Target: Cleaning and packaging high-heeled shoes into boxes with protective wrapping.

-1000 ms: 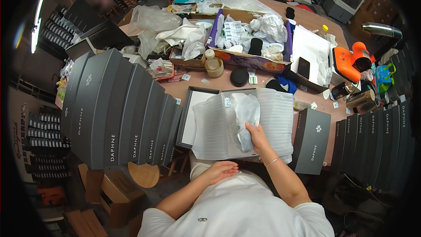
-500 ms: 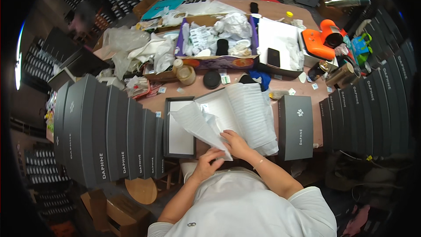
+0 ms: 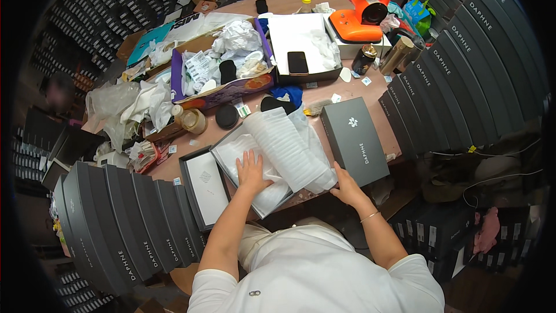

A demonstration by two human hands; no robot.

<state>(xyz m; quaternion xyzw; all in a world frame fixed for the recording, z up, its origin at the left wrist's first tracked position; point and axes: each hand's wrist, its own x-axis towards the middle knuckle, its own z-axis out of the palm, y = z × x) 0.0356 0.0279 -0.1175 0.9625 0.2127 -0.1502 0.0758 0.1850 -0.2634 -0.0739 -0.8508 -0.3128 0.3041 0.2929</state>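
Note:
My left hand [image 3: 251, 174] lies with spread fingers on white wrapping paper [image 3: 267, 169] inside an open, shallow grey box [image 3: 223, 149]. Its palm presses the paper down, and whatever is underneath is hidden. A stack of ribbed white foam sheets [image 3: 289, 148] lies across the right part of this box and overhangs it. At the near right corner of the stack, my right hand [image 3: 346, 187] has its fingers stretched out, touching or almost touching the sheets. Left of the open box sits a narrow grey box part [image 3: 204, 188] with a white inside marked by a small dark diamond pattern.
A closed grey shoebox [image 3: 354, 139] lies right of the sheets. Rows of grey shoeboxes stand at the left [image 3: 116, 226] and right [image 3: 457, 75]. Behind are a purple carton [image 3: 223, 97] of crumpled paper, a phone [image 3: 298, 64], an orange device [image 3: 356, 23] and a jar [image 3: 194, 120].
My left hand has let go of the folded white paper and now lies flat on it in the box. The right hand has moved right to the foam sheets. The view has turned right.

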